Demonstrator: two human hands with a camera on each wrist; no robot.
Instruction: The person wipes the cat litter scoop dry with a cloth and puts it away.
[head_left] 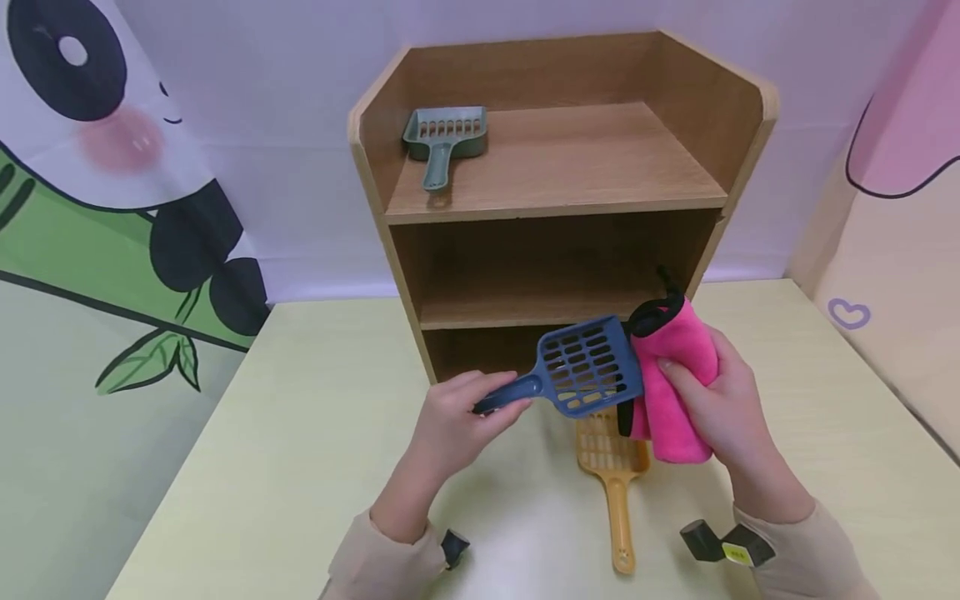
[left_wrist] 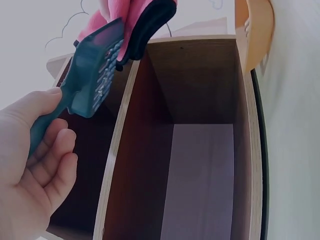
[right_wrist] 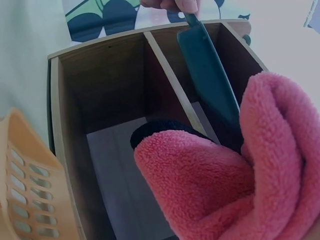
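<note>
In the head view my left hand grips the handle of a blue slotted litter scoop, its scoop end pointing right. My right hand holds a folded pink cloth with black edging against the far rim of that scoop. Below them a yellow-orange litter scoop lies on the table, its handle toward me; the cloth and blue scoop partly cover its head. The left wrist view shows the thumb and curled fingers round the blue handle. Pink cloth fills much of the right wrist view.
A wooden shelf unit stands at the back of the pale table. On its top board, at the left, sits a grey-green litter scoop. Printed cloth backdrops hang behind and beside the table.
</note>
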